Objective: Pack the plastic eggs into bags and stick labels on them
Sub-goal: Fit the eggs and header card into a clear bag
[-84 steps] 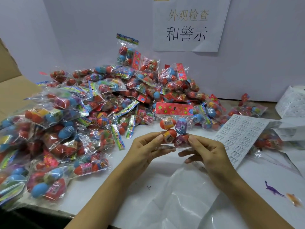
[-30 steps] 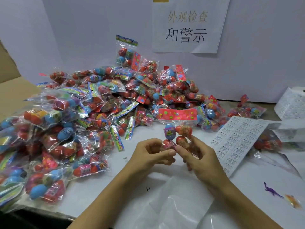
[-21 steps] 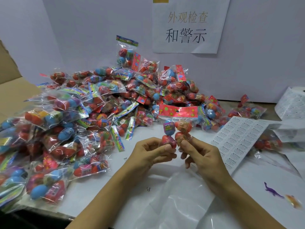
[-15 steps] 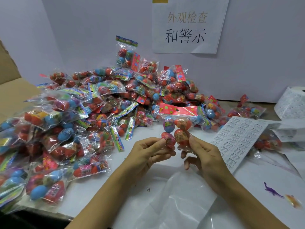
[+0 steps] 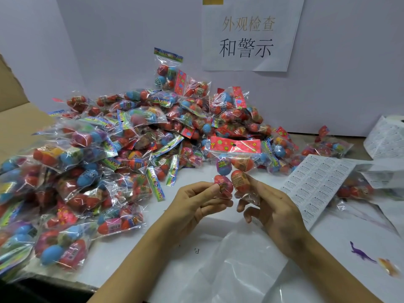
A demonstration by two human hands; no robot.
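Observation:
I hold one clear bag of plastic eggs (image 5: 235, 169) upright above the white table (image 5: 135, 243); its red flowered header card is at the top. My left hand (image 5: 196, 202) pinches the bag's lower left corner over a red egg (image 5: 223, 184). My right hand (image 5: 269, 206) pinches the lower right corner over an orange egg (image 5: 239, 180). A purple egg and another orange egg sit higher in the bag. A sheet of white labels (image 5: 314, 184) lies just right of my right hand.
A big heap of filled egg bags (image 5: 113, 154) covers the table's left and back. A cardboard box (image 5: 15, 125) stands at far left. Empty clear bags (image 5: 236, 270) lie in front of me. Toy dinosaurs (image 5: 360, 254) lie at right, a label roll (image 5: 387, 136) at far right.
The bag has been turned and shifted between my fingers, so the eggs have swapped sides. Both hands stay pinched on its lower edge at about the same spot.

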